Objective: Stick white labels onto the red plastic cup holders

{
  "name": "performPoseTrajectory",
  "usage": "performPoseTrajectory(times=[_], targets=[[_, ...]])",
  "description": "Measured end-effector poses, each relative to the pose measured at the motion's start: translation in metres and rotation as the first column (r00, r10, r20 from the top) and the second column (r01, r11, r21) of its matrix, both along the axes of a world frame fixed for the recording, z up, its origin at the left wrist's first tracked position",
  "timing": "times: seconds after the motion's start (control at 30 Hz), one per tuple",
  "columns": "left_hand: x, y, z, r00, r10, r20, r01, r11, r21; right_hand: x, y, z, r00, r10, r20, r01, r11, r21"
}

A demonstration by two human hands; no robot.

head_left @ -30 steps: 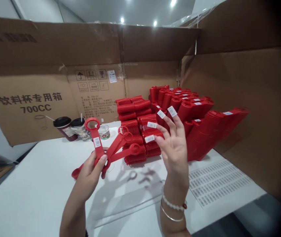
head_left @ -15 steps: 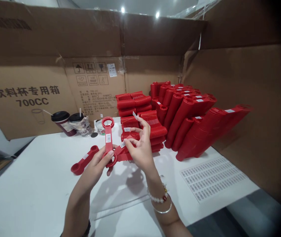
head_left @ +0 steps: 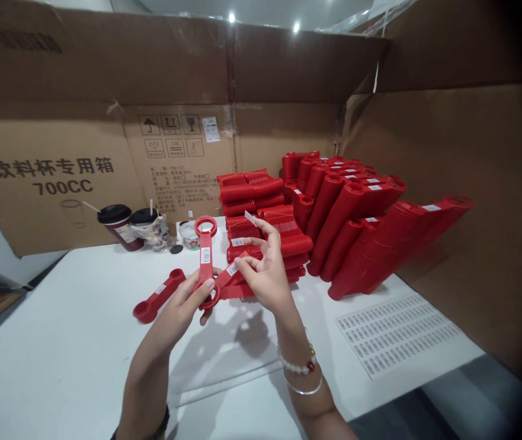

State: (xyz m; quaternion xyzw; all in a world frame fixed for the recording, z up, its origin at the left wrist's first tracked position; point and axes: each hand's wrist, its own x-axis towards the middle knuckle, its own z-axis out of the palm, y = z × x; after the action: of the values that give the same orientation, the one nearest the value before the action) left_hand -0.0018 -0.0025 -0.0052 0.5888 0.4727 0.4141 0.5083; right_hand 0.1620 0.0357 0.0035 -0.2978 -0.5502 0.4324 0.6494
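Observation:
My left hand (head_left: 187,300) grips the lower ring of a red plastic strip (head_left: 205,239) with a ring at each end. This strip stands upright and carries a white barcode label. Fanned out to the right from the same grip is a second red strip (head_left: 222,281). My right hand (head_left: 268,272) is closed in a pinch on a small white barcode sticker (head_left: 232,269) at that second strip's surface. Two more white stickers, an upper one (head_left: 250,217) and a lower one (head_left: 238,242), cling to its other fingertips.
A labelled red piece (head_left: 159,297) lies left of my hands. Stacked red pieces (head_left: 252,194) and leaning red bundles (head_left: 334,226) stand behind and right. A sticker sheet (head_left: 398,333) lies at the right. Lidded cups (head_left: 121,229) stand back left; cardboard walls (head_left: 173,73) enclose the table.
The view has shifted slightly. My right thumb and finger remain at the sticker on the second strip, and the left hand keeps its grip.

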Motion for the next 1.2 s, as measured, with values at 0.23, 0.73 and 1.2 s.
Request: performPoseTrajectory(times=[0.23, 0.73, 1.2], targets=[[0.0, 0.0, 0.0, 1.0, -0.009, 0.027, 0.01, 1.0, -0.005, -0.001, 0.003, -0.003, 0.999, -0.023, 0.048, 0.022, 0.999, 0.029], [-0.003, 0.0, -0.005, 1.0, 0.014, 0.012, -0.015, 1.0, 0.028, -0.005, -0.007, -0.003, 0.898, -0.19, 0.396, 0.106, 0.968, 0.226], [-0.006, -0.003, 0.003, 1.0, 0.002, 0.01, -0.003, 0.999, 0.05, 0.017, -0.001, 0.002, 0.947, -0.304, 0.105, 0.284, 0.943, 0.171]])
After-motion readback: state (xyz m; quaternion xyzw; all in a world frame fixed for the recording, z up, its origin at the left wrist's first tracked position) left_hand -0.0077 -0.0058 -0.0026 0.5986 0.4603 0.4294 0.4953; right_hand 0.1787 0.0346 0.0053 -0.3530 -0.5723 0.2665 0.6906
